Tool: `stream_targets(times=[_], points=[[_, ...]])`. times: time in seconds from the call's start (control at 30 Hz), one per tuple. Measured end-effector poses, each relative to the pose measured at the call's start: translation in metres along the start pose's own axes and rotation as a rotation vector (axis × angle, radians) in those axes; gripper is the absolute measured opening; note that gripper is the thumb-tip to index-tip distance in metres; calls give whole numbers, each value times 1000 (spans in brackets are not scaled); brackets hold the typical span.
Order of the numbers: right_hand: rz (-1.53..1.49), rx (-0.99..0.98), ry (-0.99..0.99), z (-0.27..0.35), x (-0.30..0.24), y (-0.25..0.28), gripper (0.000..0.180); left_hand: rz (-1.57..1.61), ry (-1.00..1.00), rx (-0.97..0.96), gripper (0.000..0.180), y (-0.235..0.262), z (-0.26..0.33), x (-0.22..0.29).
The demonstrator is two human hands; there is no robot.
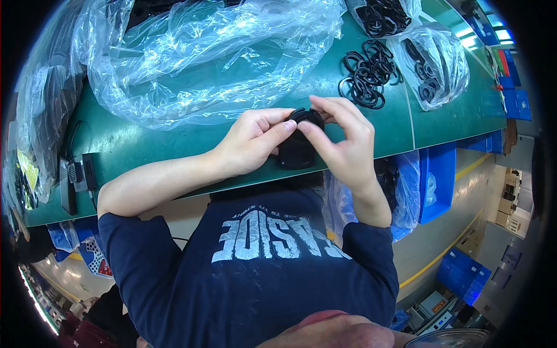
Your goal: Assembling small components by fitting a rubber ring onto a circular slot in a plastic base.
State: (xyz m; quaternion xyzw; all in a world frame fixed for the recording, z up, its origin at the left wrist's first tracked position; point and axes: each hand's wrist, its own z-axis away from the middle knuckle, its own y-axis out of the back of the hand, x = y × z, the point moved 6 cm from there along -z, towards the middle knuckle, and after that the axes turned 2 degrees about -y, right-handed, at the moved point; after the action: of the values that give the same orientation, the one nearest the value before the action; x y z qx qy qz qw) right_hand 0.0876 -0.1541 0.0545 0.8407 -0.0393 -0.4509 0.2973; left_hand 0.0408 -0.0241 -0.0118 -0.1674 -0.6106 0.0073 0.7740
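Note:
Close to the near edge of the green table, my two hands meet around a dark, rounded part that looks black and smooth. At its far end is a black ring, and I cannot tell whether it is seated on the part. My left hand is closed, its thumb and fingers pinching the ring from the left. From the right, my right hand closes on the same ring with thumb and fingertips. Part of the ring is hidden by the fingers. Beyond my right hand lies a loose pile of black rings.
A large clear plastic bag spreads over the far left of the table. Bags of black rings lie at the far right. A blue bin stands below the right table edge. A small black device sits at left.

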Motion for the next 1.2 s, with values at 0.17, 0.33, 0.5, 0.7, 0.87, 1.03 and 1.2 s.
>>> stream_targets(times=[0.17,0.33,0.5,0.7,0.87,1.03,1.2], points=[[-233,-197,-182,-6,22,-10,16,-31,-90,-70,32,-7,3,13],[-493,-206,-372,-3,33,-17,12,-56,-9,-64,30,-4,1,7],[-472,-303,-410,-1,31,-19,12,51,-8,-43,29,-5,2,3],[-518,-291,-454,1,34,-22,14,-45,-4,-40,29,-2,0,3],[-291,-160,-296,2,24,-3,28,-42,32,24,30,1,-1,4],[22,-51,-98,19,5,4,48,179,-24,-9,32,-4,-3,7],[-20,52,-89,23,-1,2,37,213,-1,-12,36,-3,-1,6]])
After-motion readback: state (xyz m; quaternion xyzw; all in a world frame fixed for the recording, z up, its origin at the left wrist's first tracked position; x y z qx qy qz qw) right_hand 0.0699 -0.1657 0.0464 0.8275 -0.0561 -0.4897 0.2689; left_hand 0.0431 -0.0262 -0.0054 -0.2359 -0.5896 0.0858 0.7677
